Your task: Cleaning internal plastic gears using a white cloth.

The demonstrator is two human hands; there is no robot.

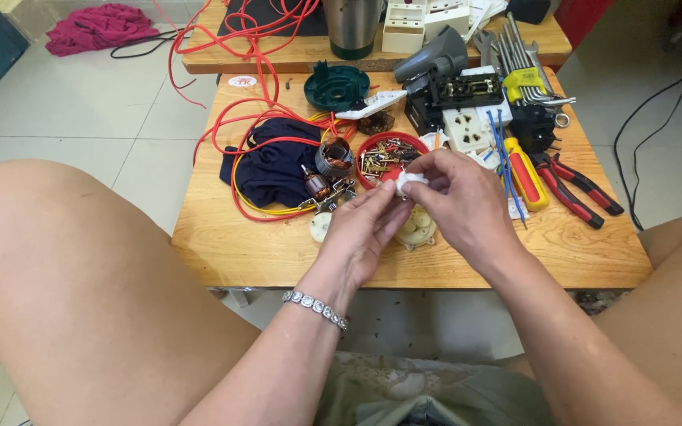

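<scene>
Both hands up over the desk [222,244]: right hand [463,197] pinching small white plastic part [410,181], left hand [361,229] fingertips steadying it, w/ red screw dish [372,143] close for reach.

Left wrist: you wear a silver bracelet [315,306] of square stones.
Arms: your forearms are bare, sleeveless.
Lap: pale green patterned cloth [428,392] covers you.

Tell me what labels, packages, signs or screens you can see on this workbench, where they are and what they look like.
Round sticker: far left edge of the wooden table, white oval with red markings.
Yellow tag: on the hex key set at the far right, yellow with dark print.
No screens or signs show.
</scene>
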